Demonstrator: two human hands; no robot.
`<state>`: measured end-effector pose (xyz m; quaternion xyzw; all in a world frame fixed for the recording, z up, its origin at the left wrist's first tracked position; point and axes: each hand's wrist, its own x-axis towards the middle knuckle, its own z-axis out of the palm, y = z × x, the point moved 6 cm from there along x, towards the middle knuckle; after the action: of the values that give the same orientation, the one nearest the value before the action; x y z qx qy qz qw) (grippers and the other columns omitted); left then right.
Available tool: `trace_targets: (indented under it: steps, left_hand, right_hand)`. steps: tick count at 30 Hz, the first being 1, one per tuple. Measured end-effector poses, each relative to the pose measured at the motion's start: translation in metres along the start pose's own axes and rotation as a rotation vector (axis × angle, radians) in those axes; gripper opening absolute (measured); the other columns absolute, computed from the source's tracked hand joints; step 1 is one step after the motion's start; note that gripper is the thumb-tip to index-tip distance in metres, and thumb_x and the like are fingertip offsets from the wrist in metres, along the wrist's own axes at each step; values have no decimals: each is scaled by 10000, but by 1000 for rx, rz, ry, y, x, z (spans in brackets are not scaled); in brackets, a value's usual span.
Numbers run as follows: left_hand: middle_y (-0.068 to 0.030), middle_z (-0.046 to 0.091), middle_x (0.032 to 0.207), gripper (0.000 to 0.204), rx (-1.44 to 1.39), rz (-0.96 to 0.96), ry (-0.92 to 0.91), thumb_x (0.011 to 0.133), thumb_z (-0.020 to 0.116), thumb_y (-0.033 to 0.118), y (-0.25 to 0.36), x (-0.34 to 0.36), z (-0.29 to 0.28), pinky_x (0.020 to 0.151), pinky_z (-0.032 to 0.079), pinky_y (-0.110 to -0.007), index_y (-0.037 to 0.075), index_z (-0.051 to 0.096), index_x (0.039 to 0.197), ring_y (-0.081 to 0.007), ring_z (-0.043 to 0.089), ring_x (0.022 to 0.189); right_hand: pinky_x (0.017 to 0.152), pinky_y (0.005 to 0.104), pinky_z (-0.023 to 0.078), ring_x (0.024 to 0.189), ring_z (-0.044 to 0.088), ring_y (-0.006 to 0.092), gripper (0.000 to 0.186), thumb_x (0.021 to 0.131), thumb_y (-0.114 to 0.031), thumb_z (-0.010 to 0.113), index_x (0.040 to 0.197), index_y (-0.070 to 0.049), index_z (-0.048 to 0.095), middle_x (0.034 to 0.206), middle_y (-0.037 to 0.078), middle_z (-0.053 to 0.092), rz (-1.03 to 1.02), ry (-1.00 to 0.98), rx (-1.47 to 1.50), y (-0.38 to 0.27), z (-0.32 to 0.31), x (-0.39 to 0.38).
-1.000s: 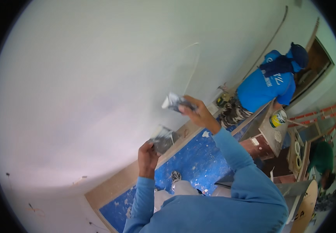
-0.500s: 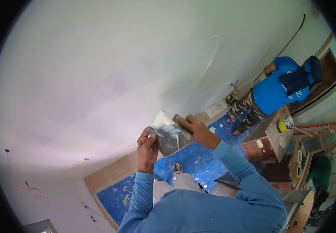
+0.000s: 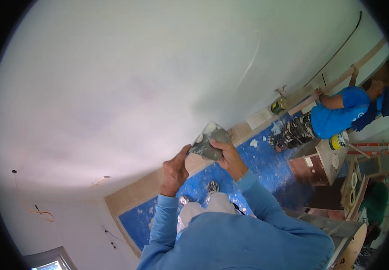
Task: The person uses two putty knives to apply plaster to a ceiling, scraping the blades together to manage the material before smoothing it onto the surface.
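At chest height, before the pale wall (image 3: pixel 113 90), my two hands meet at flat grey metal putty knives. My left hand (image 3: pixel 175 173) is closed at the lower left edge of one, whose blade is mostly hidden now. The putty knife (image 3: pixel 207 145) in front faces me, smeared with white filler (image 3: pixel 211 127) along its top. My right hand (image 3: pixel 229 158) grips it, thumb flat on its face and fingers behind. The two blades overlap, so I cannot tell where one ends.
A co-worker (image 3: pixel 338 112) in blue holds a long board (image 3: pixel 363 58) at the right. Blue sheeting (image 3: pixel 266 164) with white spatters covers the floor. Nearby are a paint bucket (image 3: pixel 338 140), a brown cabinet (image 3: pixel 309 170), a red ladder (image 3: pixel 374 145) and a tub (image 3: pixel 277 107) by the wall.
My right hand's putty knife has swung across in front of the left one, hiding the filler-loaded blade. The co-worker has turned toward the wall, and a long board now shows in their hands.
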<state>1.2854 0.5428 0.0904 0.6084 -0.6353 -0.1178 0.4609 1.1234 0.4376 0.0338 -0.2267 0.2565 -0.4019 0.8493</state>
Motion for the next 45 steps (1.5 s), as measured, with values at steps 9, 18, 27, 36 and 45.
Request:
trace_targets:
  steps: [9,18,27,36,45]
  left_hand:
    - [-214,657,826,216,239,-299,42,853,553,23,-82,-43,12,591,496,-455,34,594,1064,-383,652,683]
    - [-96,675,871,208,-532,-964,179,964,530,151,-97,-143,37,599,544,-307,-25,602,1050,-155,661,716]
    - [-65,675,908,207,-476,-1129,311,980,545,186,-62,-172,53,599,551,-258,11,617,1065,-126,647,708]
    - [-26,654,831,226,-385,-1043,338,988,573,217,-48,-162,53,501,417,-198,3,623,1038,-55,519,580]
    - [-29,642,796,235,-228,-1044,217,999,537,227,-71,-173,58,474,410,-212,10,623,1022,-65,515,539]
  right_hand:
    - [831,450,584,994,664,252,390,856,-33,670,1225,-41,541,1098,92,645,-152,-38,220,3,-34,39]
    - [714,515,601,943,664,263,324,853,-40,630,1166,10,565,1043,111,652,-301,300,1,11,-261,111]
    - [649,409,491,749,629,312,239,931,-145,575,992,83,538,832,176,624,-636,924,-807,18,-352,219]
    - [649,370,496,724,616,251,277,895,-181,563,973,84,584,849,139,642,-502,519,-855,105,-280,207]
    - [760,556,564,943,641,304,236,899,-96,561,1129,-45,567,1068,108,628,-42,597,-34,40,-393,238]
